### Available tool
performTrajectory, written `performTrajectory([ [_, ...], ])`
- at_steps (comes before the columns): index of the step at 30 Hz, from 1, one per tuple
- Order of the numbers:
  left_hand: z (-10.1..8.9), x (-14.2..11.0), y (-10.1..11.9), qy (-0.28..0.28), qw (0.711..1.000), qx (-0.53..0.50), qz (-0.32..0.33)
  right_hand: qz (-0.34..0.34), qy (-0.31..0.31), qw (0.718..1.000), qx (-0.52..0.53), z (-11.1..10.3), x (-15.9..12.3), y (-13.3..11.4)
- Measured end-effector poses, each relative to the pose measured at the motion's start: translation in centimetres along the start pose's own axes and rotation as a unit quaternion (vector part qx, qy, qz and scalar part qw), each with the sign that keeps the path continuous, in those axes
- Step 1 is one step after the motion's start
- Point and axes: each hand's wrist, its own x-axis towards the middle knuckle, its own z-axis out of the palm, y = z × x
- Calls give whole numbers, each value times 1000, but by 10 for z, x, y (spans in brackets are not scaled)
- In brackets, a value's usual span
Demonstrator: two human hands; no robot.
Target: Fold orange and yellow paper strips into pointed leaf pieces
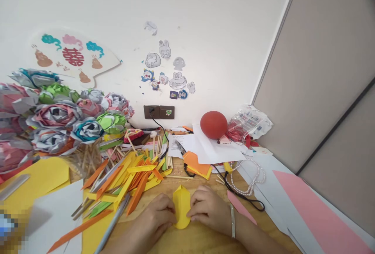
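A small folded yellow paper (181,203) lies on the wooden table (202,242) near the front edge. My left hand (156,217) has its fingers curled and pressing on the paper's left edge. On the other side, my right hand (206,208) is curled too, pinching the right edge. A thin bracelet sits on the right wrist. Both hands touch the paper from opposite sides.
A heap of folded yellow, orange and green paper strips (129,180) lies left of the hands. Paper roses (58,117) fill the far left. Scissors (184,156), a red ball (213,125), a pearl string (252,176), pink paper (316,215) and white sheets lie behind and to the right.
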Motion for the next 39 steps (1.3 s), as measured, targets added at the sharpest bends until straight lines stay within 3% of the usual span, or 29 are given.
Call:
performTrajectory([
  [5,-1,4,-3,-7,999,-44,-18,83,4,994,67,4,4,1],
  [9,7,10,-5,21,994,-67,-88,156,22,979,127,9,9,-1],
  [13,11,15,-2,30,988,-44,-143,199,34,974,107,12,13,-7],
  [35,25,21,0,69,984,6,-162,272,38,961,-35,23,11,-26],
  [39,27,22,-1,69,985,8,-158,205,49,977,-23,18,8,-30],
])
